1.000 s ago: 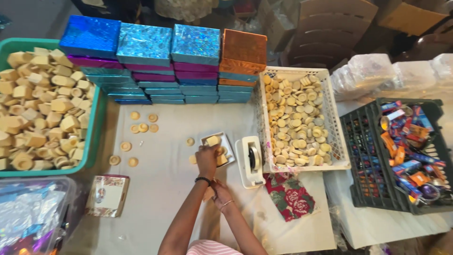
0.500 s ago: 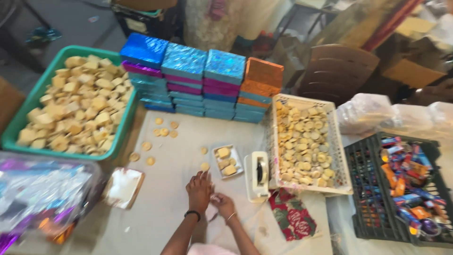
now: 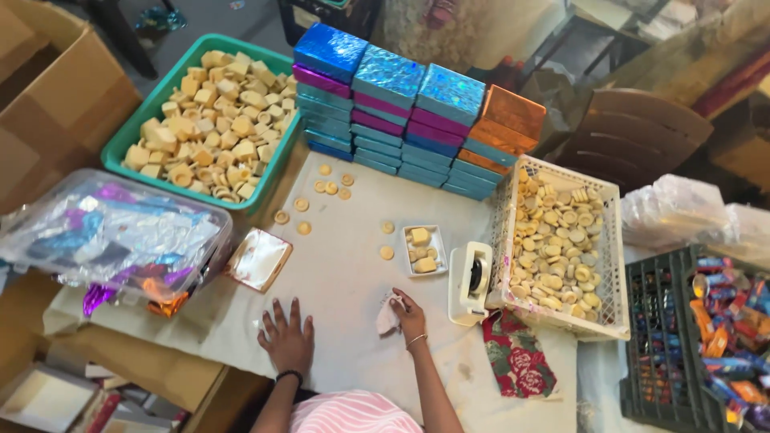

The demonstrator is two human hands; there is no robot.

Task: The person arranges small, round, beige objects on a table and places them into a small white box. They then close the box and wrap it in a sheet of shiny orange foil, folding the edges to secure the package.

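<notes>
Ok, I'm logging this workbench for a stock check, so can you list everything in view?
Green tub: one, far left, full of beige pieces.
Stacked gift boxes: many, shiny blue, pink and orange, far centre.
White basket: one, right, full of pale round pieces.
Small white tray: one, centre, holding beige pieces.
Tape dispenser: one, white, beside the basket.
Clear tub: one, left, foil wrappers inside.
Dark crate: one, far right, colourful sweets.
Left hand: flat on the cloth.
Right hand: holding a white scrap.
</notes>
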